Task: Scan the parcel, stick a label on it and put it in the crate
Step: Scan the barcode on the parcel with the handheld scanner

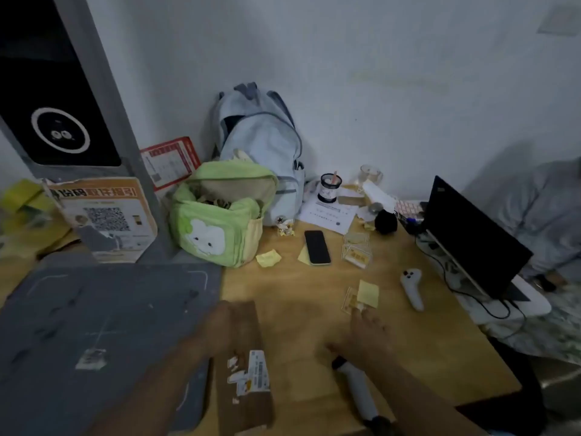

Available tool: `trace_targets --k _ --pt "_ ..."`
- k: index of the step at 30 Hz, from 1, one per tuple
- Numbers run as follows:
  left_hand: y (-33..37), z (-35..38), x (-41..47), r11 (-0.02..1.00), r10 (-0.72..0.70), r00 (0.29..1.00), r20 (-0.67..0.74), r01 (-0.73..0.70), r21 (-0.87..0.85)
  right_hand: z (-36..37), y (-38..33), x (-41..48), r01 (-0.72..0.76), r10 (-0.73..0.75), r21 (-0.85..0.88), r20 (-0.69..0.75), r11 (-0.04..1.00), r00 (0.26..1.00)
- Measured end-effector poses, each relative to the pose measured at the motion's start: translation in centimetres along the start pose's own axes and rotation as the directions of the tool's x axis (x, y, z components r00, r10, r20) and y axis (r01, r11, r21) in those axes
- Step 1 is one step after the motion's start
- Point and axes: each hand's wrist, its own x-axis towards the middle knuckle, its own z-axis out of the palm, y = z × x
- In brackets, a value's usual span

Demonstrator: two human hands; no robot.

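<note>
Left hand (220, 328) grips the parcel (245, 366); right hand (366, 338) fingers (358, 313) spread (touching a sticky note (368, 294)).

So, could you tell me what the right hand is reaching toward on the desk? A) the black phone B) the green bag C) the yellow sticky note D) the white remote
C: the right hand stretches its fingertips to the yellow sticky note, while the left hand rests on the parcel.
</note>
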Motion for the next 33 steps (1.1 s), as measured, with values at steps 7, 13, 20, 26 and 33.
trace_targets --k 7,13,20,26,33 --pt "-14.5 -1.5 4.5 0.812 -0.17 0.968 -0.182 0.243 0.53 6.5 -0.2 -1.6 -0.225 0.207 0.105 0.16 0.969 0.965" --pt "-10.5 1.7 0.3 0.949 -0.123 0.992 -0.04 0.129 0.289 8.3 0.2 -1.7 -0.333 0.277 0.275 0.223 0.902 0.935" --pt "-8.9 3.9 1.3 0.922 -0.156 0.985 -0.073 0.172 0.346 8.5 1.2 -1.3 -0.341 0.269 0.287 0.264 0.895 0.926" --pt "-8.1 3.2 2.0 0.873 -0.126 0.988 -0.09 0.153 0.463 7.1 2.4 -0.5 -0.418 0.313 0.516 0.281 0.748 0.907" --pt "-6.6 2.6 1.7 0.707 -0.04 0.996 -0.079 0.084 0.702 2.2 0.1 -1.4 -0.073 -0.02 0.421 0.213 0.904 0.977"
